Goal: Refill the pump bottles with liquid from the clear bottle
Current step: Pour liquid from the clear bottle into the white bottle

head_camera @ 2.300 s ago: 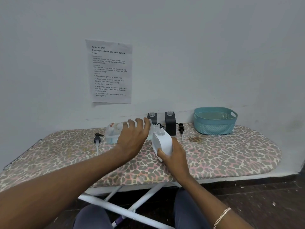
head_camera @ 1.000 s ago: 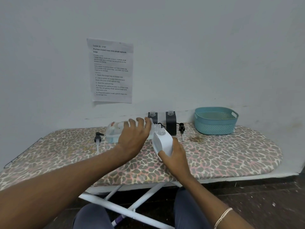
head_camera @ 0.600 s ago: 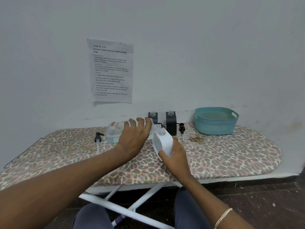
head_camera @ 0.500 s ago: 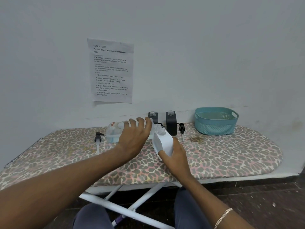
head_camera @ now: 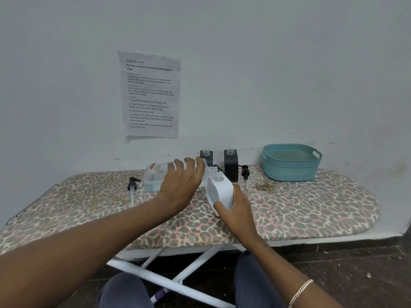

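- Head view: the left hand (head_camera: pixel 181 184) is wrapped over the top of the clear bottle (head_camera: pixel 155 177), which is tipped on its side, its base toward the left and its neck toward the white bottle.
- The right hand (head_camera: pixel 236 207) grips the white pump bottle (head_camera: pixel 220 192) around its lower body; the bottle leans left, toward the clear bottle's mouth, and its neck is open with no pump in it.
- The clear bottle's neck sits just above and beside the white bottle's opening; I cannot tell whether liquid is running between them.
- Two dark pump bottles stand upright at the back near the wall: the left dark bottle (head_camera: pixel 206 156) is partly hidden behind the left hand's fingertips, and the right dark bottle (head_camera: pixel 230 166) is just behind the white one. Both have open necks.
- A black pump head (head_camera: pixel 133 185) with its tube lies on the ironing board (head_camera: pixel 311 210) to the left of the clear bottle; a second pump head (head_camera: pixel 245 173) lies just right of the right dark bottle.
- A teal basket (head_camera: pixel 291 163) sits on the board well to the right, against the wall.
- A printed sheet (head_camera: pixel 152 94) is stuck on the wall above the bottles.
- A chain bracelet (head_camera: pixel 300 292) shows on the right wrist.
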